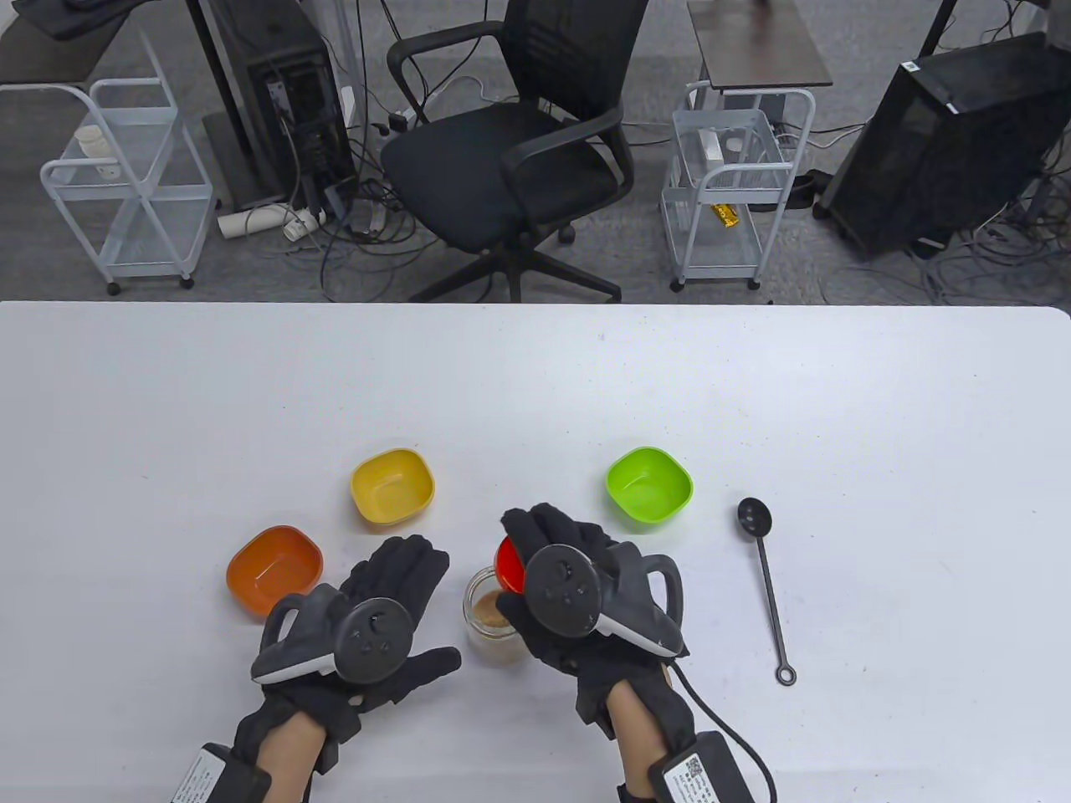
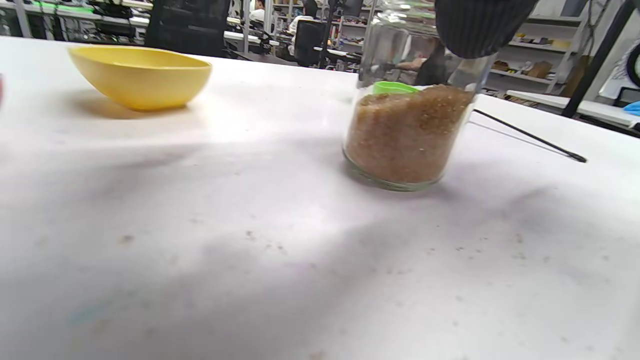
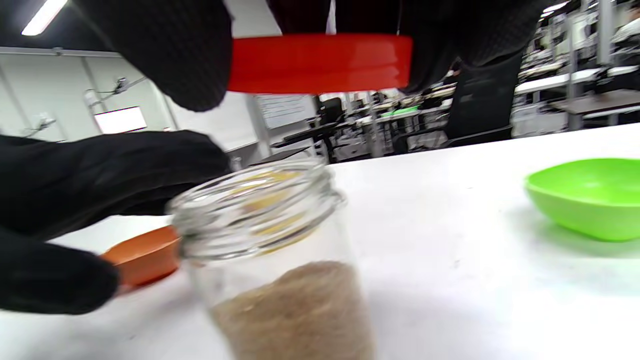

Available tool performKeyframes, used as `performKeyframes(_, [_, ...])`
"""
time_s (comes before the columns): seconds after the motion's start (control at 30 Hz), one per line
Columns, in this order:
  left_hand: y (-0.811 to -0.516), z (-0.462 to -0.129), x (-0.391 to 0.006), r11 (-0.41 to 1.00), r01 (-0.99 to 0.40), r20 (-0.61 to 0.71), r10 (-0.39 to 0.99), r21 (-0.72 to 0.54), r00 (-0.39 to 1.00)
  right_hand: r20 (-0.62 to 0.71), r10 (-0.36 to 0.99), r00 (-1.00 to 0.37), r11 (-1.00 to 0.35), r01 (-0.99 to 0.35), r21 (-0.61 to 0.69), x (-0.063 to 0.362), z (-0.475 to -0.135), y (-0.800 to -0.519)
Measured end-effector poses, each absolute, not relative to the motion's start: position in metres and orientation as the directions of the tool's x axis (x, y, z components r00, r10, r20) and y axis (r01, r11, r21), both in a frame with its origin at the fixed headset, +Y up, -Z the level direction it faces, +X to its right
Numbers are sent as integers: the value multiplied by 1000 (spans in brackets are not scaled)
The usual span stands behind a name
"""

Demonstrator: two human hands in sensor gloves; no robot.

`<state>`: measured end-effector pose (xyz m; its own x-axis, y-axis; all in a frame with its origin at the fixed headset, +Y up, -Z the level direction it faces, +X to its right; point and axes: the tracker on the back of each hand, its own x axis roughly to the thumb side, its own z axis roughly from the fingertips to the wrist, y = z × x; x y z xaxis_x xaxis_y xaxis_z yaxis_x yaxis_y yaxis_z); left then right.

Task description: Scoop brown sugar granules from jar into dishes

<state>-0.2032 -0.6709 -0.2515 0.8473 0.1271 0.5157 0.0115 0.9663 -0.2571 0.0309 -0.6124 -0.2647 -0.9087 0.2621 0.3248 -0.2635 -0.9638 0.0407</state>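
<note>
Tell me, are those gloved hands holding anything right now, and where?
The right hand grips the red lid by its rim, lifted above the open jar. The left hand holds nothing.

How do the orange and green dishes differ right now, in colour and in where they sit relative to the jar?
The orange dish sits left of the jar, beside the left hand; the green dish sits right of it and farther back, nearer the black spoon. One is orange, the other bright green. Both are rounded-square, upright and empty.

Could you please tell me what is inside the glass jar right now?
The glass jar holds brown sugar granules, roughly half full. Its mouth is open; the right hand holds the red lid above it. Nothing else shows inside.
</note>
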Motion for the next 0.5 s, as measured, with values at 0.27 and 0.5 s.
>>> performKeyframes(0.27, [-673,-256,-211,964,21,462,108,-264,880,183,169,-968,-986,-166,33,44,-283,-639])
performKeyframes(0.5, [-675,-259,-216,962,47,404,67,-268,912,104,122,-987,-986,-109,123,53,-299,-673])
